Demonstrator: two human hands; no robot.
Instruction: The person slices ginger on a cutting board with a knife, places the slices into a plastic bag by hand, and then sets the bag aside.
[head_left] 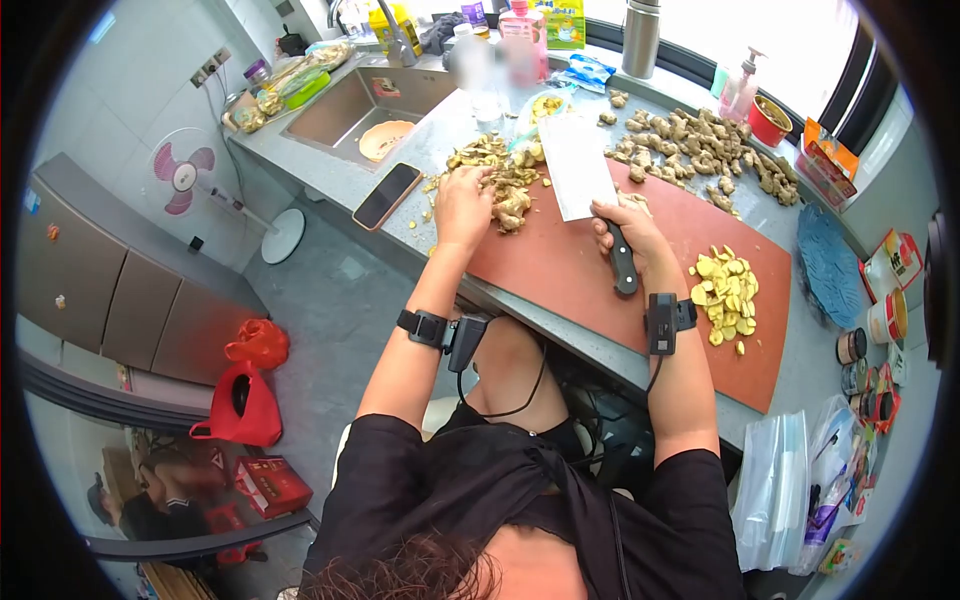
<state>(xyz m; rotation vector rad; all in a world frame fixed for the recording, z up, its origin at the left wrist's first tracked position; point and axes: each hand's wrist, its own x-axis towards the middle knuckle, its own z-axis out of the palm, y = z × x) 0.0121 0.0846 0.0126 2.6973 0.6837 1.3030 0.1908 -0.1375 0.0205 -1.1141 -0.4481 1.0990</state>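
My right hand (635, 235) is wrapped around the black handle of a cleaver (580, 165). Its broad pale blade points up and away over the reddish-brown cutting board (560, 260). A piece of ginger shows just behind that hand. At the left edge of the board, my left hand (465, 205) rests with fingers stretched onto a heap of ginger scraps (485, 155); the fingertips are partly hidden. Beside it lies a knobbly piece of ginger (512, 207). A pile of yellow ginger slices (726, 290) sits on the right part of the board.
Whole ginger roots (690, 140) spread along the back of the counter. A phone (388, 196) lies at the front edge, left of the board. Farther left is a sink (355, 105) holding a pale basin (385, 140). A blue ribbed object (832, 265) and jars (852, 346) stand right.
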